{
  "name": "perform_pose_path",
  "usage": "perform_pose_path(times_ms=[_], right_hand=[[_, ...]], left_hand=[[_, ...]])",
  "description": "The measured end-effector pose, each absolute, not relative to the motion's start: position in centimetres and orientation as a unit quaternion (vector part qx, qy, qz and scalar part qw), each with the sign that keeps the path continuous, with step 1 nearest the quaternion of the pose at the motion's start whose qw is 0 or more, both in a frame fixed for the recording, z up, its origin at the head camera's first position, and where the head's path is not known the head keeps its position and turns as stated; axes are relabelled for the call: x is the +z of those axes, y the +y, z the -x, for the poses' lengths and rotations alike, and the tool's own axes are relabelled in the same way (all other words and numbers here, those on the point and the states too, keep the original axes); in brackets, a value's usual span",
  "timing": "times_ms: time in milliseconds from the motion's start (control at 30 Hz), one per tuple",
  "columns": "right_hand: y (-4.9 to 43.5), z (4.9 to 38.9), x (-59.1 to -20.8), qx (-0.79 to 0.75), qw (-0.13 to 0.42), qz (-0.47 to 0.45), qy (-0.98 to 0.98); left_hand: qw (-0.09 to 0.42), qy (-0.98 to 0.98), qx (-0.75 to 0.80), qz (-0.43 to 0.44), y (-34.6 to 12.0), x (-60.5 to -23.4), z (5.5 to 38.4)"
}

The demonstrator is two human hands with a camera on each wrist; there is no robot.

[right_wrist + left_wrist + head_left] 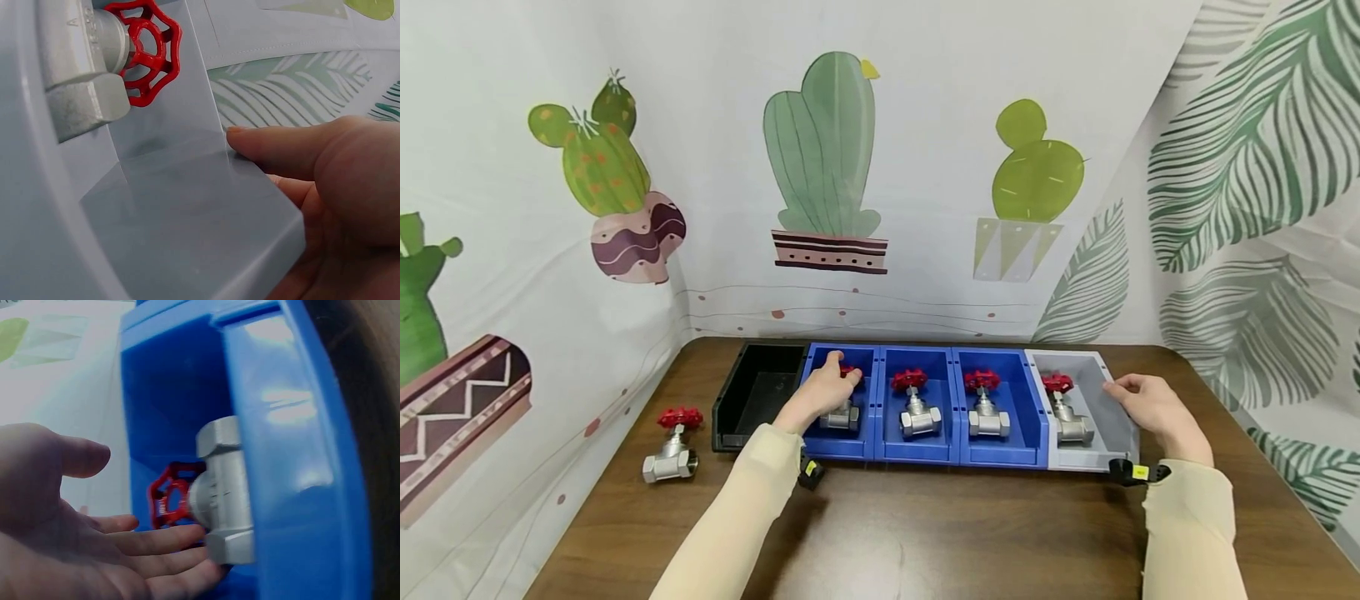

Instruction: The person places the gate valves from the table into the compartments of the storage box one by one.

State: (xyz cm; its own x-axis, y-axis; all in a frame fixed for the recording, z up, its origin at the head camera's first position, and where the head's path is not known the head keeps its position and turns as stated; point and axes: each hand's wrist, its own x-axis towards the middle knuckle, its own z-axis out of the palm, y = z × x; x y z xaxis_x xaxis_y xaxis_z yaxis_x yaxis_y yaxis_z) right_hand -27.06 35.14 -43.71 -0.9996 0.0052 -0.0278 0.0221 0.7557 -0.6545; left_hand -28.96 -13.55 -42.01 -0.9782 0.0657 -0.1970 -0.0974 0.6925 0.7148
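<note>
Over the leftmost blue bin point(874, 442) reaches my left hand point(822, 390). Its fingers lie extended beside a metal valve point(226, 481) with a red handwheel point(170, 497), and the thumb stands apart from them. In the head view the hand partly covers that valve. My right hand point(1161, 412) is at the right wall of the grey bin point(187, 219). There the thumb rests at the rim while the other fingers go behind the wall, partly hidden, pinching it. Inside the grey bin, toward its left side, sits another red-handled valve point(1072, 425).
Two more blue bins hold one valve each, a middle valve point(917, 417) and a right one point(987, 419). A black bin point(763, 400) ends the row at left. Left of it, a loose valve point(672, 458) stands on the wooden table point(962, 533). A printed cloth point(925, 167) hangs behind.
</note>
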Motion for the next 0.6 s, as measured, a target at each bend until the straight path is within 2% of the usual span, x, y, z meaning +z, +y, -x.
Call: perform_pose_path(times_ms=[600], right_hand=[[35.2, 27.1, -43.8, -0.345, 0.015, -0.015, 0.938]], left_hand=[[0.070, 0.943, 0.309, -0.097, -14.6, -39.1, 27.0]])
